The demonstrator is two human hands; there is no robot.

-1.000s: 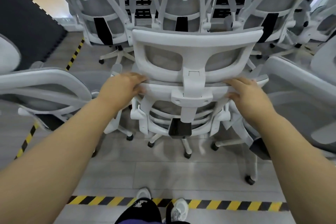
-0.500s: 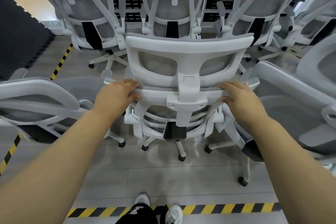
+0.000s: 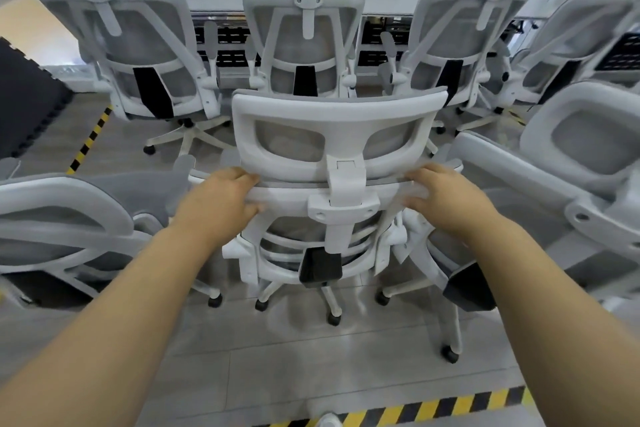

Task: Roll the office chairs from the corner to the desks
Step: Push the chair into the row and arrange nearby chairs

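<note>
Chair (image 3: 339,135) stands upright on its castors on the grey floor, long axis vertical. Its back faces the person, its seat points away toward the desk (image 3: 214,0), and its headrest runs crosswise.

Left hand (image 3: 221,198) grips the top rail of the backrest left of the headrest post, fingers curled over and thumb beneath. Right hand (image 3: 443,198) grips the same rail right of the post in the same way.

Beyond the chair, three far chairs (image 3: 304,42) sit in a row, backs to the person, tucked against the desk. Just beside the chair on each side are a left chair (image 3: 62,218) and a right chair (image 3: 554,184). Striped tape (image 3: 415,409) lies on the floor behind the chair, nearer the person.

Since half a second ago the grip is unchanged. The view has tilted up: the far chairs' headrests now show in full, and only one shoe (image 3: 327,421) tip remains at the bottom edge.

Fingertips are hidden over the rail. The chair's seat is hidden behind its backrest. Side chairs are cut off and blurred. The desk is mostly screened by the far chairs.
</note>
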